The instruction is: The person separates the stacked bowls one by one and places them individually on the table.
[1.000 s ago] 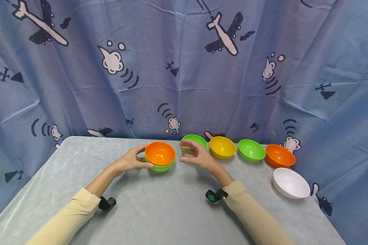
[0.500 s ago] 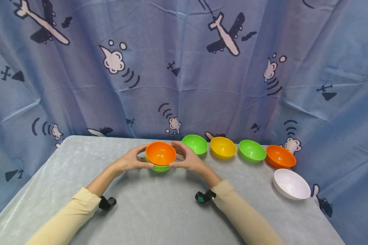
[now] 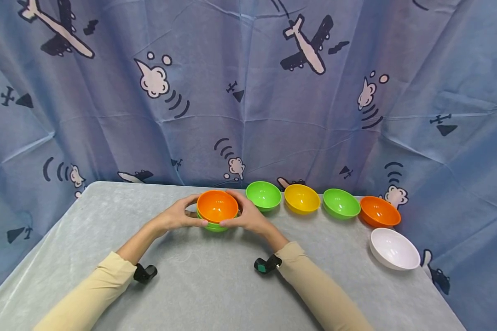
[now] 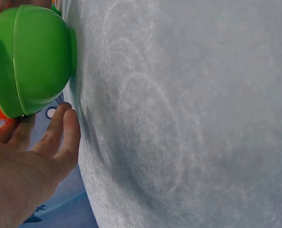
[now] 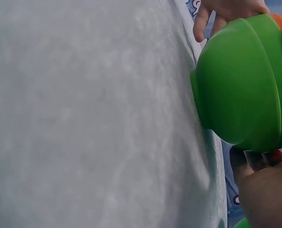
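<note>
An orange bowl (image 3: 217, 208) sits nested on top of two green bowls (image 3: 215, 228), making a small stack near the back of the table. From the left, my left hand (image 3: 175, 216) grips the stack, thumb at the front and fingers round the far side. My right hand (image 3: 251, 217) holds it from the right in the same way. Both wrist views show the green bowls (image 4: 43, 57) from the side, the lowest one's foot at the cloth; whether it touches cannot be made out. The orange rim is mostly hidden there.
Along the back right runs a row of single bowls: green (image 3: 263, 196), yellow (image 3: 302, 199), another green (image 3: 341, 203) and orange (image 3: 379, 211). A white bowl (image 3: 394, 248) stands near the table's right edge. A blue patterned curtain (image 3: 240, 92) hangs behind the grey-covered table (image 3: 207, 285).
My right hand has come leftward from beside the back green bowl and taken hold of the stack's right side. My left hand and the stack have stayed in place.
</note>
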Demonstrator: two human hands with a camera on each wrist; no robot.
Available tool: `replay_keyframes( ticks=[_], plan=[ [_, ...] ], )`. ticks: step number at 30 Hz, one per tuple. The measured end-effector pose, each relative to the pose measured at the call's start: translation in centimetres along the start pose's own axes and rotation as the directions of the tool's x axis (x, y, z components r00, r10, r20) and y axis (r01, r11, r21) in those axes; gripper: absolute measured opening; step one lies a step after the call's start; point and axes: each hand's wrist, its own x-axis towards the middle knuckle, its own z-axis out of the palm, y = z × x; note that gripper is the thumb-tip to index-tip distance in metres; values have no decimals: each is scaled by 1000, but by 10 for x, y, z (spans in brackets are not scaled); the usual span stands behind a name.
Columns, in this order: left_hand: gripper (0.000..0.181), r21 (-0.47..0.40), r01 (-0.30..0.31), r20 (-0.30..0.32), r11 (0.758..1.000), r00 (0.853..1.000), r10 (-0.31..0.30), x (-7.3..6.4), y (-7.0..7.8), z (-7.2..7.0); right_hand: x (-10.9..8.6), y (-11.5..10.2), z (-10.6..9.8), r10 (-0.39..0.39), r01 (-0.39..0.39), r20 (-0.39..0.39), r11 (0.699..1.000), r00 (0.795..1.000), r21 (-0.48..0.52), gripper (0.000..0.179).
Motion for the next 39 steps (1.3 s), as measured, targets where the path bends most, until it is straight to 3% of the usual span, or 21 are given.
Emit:
replay_keyframes(
  ticks=[24, 39],
  plan=[
    [84, -17, -5, 5, 1000, 1000, 5, 0, -1, -1, 1, -3, 5, -54, 59, -96, 997, 994, 44, 87],
    [87, -7, 8, 3, 1000, 1000, -8, -1, 0, 2, 3, -16, -6, -87, 101, -129, 989, 988, 108, 89]
  ],
)
